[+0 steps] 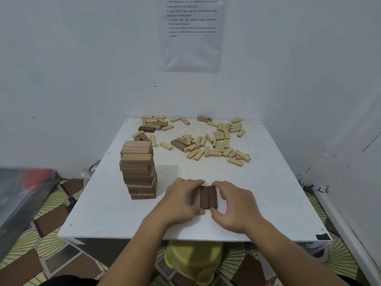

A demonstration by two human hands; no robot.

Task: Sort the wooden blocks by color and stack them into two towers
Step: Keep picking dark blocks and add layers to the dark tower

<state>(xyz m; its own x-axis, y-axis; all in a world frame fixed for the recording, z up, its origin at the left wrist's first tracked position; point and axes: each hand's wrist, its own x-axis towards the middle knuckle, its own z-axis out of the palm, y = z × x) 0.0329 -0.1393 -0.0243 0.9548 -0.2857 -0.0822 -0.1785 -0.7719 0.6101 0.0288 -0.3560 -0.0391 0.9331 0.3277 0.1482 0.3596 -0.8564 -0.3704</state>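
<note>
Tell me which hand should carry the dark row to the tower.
Left, probably. The tower stands left of the dark row, nearer the left hand; the right hand, on the row's far side, would reach across.

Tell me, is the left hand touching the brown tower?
Apart. The head view shows bare table between the brown tower and the left hand, which grips the dark blocks.

I see a white table (268, 203) with a mid-brown tower (138, 170) at left, three dark brown blocks (207, 197) near me and pale yellow blocks (218, 141) far off, over a floor (47, 240) patterned with brown ribbed rectangles and yellow-green fans, plus a yellow cloth (191, 259).
</note>
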